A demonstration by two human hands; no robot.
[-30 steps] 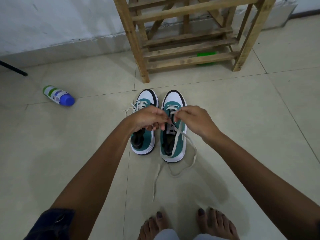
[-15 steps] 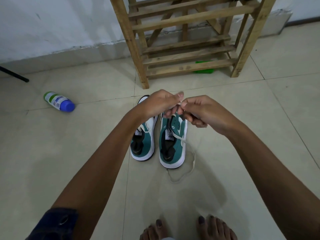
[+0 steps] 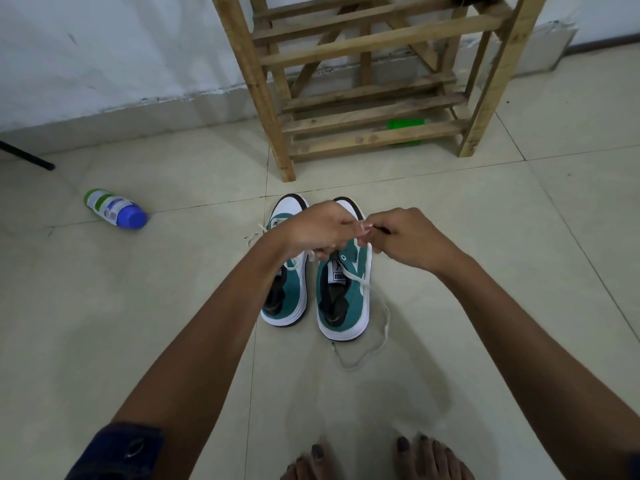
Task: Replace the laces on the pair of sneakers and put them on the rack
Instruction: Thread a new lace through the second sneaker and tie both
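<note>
Both hands, the left hand (image 3: 313,230) and right hand (image 3: 408,239), pinched a white cotton lace (image 3: 363,282) above the right green-and-white suede sneaker (image 3: 346,299), apparently to thread it; its mate (image 3: 287,299) stood beside it before the slatted wooden rack (image 3: 367,140).

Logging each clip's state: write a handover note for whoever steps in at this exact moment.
Left hand: fingers curled, pinching the lace above the right sneaker.
Right hand: pinching the same lace where the two hands meet.
Things: both sneakers stand side by side on the floor in front of the rack. The left sneaker shows a lace near its toe. The right sneaker's lace runs off its right side and loops slack on the floor.
Done: lacing started on the right sneaker.
Left: finish lacing, check the left sneaker, put both on the rack.
</note>
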